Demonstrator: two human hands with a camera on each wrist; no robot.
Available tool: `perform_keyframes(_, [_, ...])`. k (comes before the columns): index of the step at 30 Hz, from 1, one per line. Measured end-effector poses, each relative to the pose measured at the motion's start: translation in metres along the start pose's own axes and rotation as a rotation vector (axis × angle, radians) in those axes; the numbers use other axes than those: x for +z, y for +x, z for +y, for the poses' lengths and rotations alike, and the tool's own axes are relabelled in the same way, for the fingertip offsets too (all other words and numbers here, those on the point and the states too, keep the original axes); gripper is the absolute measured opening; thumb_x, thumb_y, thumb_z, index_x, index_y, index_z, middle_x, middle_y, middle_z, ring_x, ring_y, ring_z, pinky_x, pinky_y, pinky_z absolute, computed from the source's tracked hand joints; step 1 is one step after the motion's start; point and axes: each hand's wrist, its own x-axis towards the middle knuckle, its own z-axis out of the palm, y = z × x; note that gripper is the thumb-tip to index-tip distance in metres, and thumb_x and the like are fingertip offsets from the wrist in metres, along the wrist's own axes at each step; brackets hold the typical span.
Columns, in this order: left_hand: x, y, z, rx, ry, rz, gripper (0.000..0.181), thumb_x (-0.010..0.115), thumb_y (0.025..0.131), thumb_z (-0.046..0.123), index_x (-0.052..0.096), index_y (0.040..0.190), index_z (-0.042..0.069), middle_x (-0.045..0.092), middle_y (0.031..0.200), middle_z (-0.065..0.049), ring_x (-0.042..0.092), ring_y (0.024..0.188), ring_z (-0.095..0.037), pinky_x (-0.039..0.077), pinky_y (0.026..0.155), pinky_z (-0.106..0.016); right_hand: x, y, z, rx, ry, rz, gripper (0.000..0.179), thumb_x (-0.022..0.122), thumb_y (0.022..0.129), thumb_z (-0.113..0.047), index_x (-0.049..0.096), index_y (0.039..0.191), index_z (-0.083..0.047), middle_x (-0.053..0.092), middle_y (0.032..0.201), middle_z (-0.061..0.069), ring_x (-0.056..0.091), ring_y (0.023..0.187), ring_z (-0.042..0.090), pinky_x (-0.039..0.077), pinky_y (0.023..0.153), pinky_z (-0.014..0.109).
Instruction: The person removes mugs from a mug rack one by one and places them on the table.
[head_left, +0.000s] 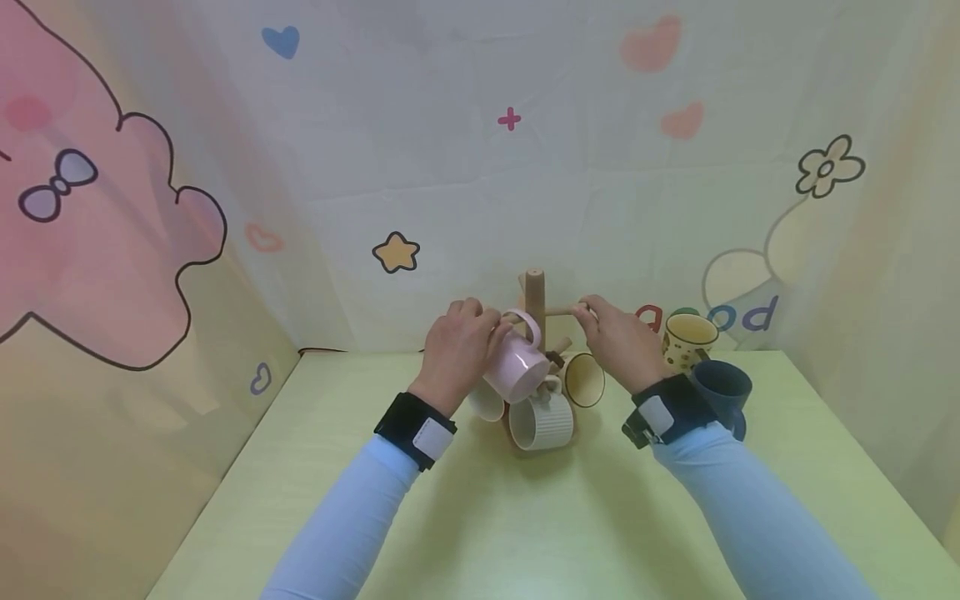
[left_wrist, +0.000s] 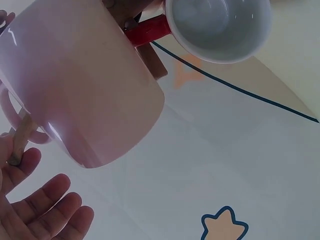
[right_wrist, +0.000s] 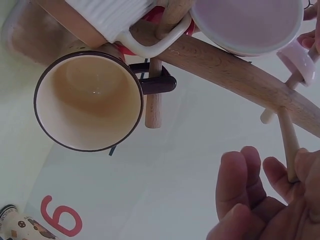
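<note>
A wooden mug tree [head_left: 534, 292] stands on the table between both hands. My left hand [head_left: 462, 346] pinches the end of one upper peg [left_wrist: 19, 142] between thumb and forefinger, its other fingers spread loosely. From that peg a pink mug [head_left: 516, 367] hangs tilted by its handle. On the other side, my right hand [head_left: 622, 337] pinches the tip of the opposite upper peg [right_wrist: 289, 145], which carries no mug. Lower pegs hold a white ribbed mug [head_left: 551, 421], a cream mug with a dark rim [right_wrist: 90, 102], and a white mug with a red handle [left_wrist: 220, 30].
On the table [head_left: 360, 400] at the right stand a cream patterned mug [head_left: 681, 346] and a dark blue mug [head_left: 723, 385], close by my right wrist. A printed cloth [head_left: 450, 183] hangs right behind the mug tree.
</note>
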Motion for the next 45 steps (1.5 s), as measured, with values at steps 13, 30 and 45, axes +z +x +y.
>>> perform_keyframes(13, [0.001,-0.007,-0.005,0.032,-0.048,0.097,0.027,0.065,0.098,0.033,0.072,0.118,0.017,0.064,0.093,-0.01,0.063,0.086,-0.024,0.058,0.066,-0.034,0.002,-0.003,-0.001,0.031,-0.022,0.05,0.046,0.037,0.108,-0.039,0.047,0.139,-0.007,0.059,0.076,0.013,0.05,0.057,0.027,0.033,0.048,0.033])
perform_keyframes(30, [0.019,-0.036,-0.034,-0.312,-0.309,-0.159,0.072,0.051,0.098,0.056,0.037,0.153,0.012,0.051,0.14,-0.021,0.052,0.125,-0.037,0.053,0.088,-0.055,0.002,-0.017,0.007,0.064,-0.018,0.018,0.045,0.045,0.106,-0.031,0.053,0.136,0.001,0.067,0.113,0.026,0.064,0.085,0.038,0.052,0.064,0.045])
perform_keyframes(45, [0.045,-0.06,-0.037,-0.428,-0.46,-0.187,0.095,0.044,0.091,0.075,0.033,0.153,0.004,0.05,0.143,-0.02,0.05,0.13,-0.037,0.044,0.1,-0.058,0.022,-0.053,0.026,0.116,-0.048,-0.129,0.053,0.051,0.102,-0.036,0.052,0.135,0.004,0.069,0.107,0.022,0.068,0.089,0.035,0.054,0.071,0.05])
